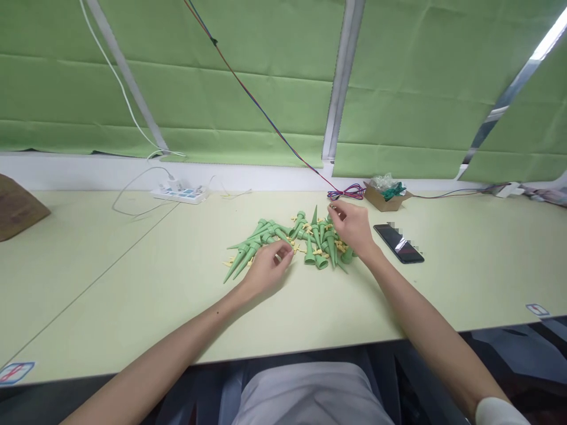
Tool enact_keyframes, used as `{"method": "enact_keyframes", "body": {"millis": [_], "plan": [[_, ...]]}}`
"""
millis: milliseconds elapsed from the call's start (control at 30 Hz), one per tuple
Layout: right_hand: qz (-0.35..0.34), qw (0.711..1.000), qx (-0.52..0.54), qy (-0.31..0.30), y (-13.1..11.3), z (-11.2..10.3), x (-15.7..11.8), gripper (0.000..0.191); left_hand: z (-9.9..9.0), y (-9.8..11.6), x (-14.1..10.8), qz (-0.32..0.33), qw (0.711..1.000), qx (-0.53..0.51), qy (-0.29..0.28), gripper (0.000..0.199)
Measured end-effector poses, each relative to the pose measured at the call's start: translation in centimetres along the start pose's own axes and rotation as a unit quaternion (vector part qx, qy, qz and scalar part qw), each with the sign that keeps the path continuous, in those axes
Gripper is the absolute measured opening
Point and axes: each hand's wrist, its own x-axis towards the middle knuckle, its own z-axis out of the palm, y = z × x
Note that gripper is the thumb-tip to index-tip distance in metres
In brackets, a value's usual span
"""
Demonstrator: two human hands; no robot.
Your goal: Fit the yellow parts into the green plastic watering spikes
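A heap of green plastic cone-shaped spikes [240, 260] with small yellow pieces [297, 249] among them lies in the middle of the table. My left hand [269, 265] is at the heap's near side, thumb and fingers curled together close to a yellow piece. Whether it grips anything is hidden. Over the right end of the heap, my right hand [352, 224] has its thumb and forefinger pinched together. What sits between those fingertips is too small to name. Spikes with wide collars [310, 254] lie between the two hands, pointing in different directions.
A black phone [398, 243] lies right of my right hand. Behind it stands a small cardboard box [384, 202] with plastic bags. Coiled wires [352, 192] lie near the wall. A power strip [179, 193] is at the back left; a brown object [20, 208] is far left.
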Motion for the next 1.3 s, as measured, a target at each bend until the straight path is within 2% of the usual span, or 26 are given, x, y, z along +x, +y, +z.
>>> {"method": "enact_keyframes", "body": {"millis": [133,267,367,600,933,1133,1300], "plan": [[-0.016,0.983,-0.144,-0.111,-0.4,0.6,-0.9,0.028,0.3,-0.4,-0.1,0.034,0.998,0.035,-0.036,0.02],[-0.024,0.934,-0.255,-0.248,-1.9,0.7,-1.4,0.034,0.3,-0.7,0.0,0.041,0.997,0.047,-0.048,0.02],[-0.034,0.911,-0.283,-0.298,-2.6,0.6,-1.4,0.031,0.3,-0.8,0.0,0.041,0.997,0.048,-0.052,0.02],[-0.071,0.888,-0.299,-0.341,-3.3,0.1,-1.2,0.027,0.2,-0.6,-0.1,0.035,0.995,0.06,-0.065,0.021],[-0.088,0.864,-0.301,-0.394,-3.7,-0.3,-0.8,0.023,0.3,-0.6,-0.1,0.032,0.994,0.072,-0.08,0.02],[-0.081,0.887,-0.282,-0.357,-5.3,-0.3,-0.6,0.029,0.3,-1.0,-0.1,0.042,0.993,0.067,-0.084,0.019],[-0.087,0.898,-0.248,-0.353,-6.1,2.4,0.2,0.028,0.5,-1.0,-0.2,0.041,0.994,0.055,-0.088,0.021]]}}
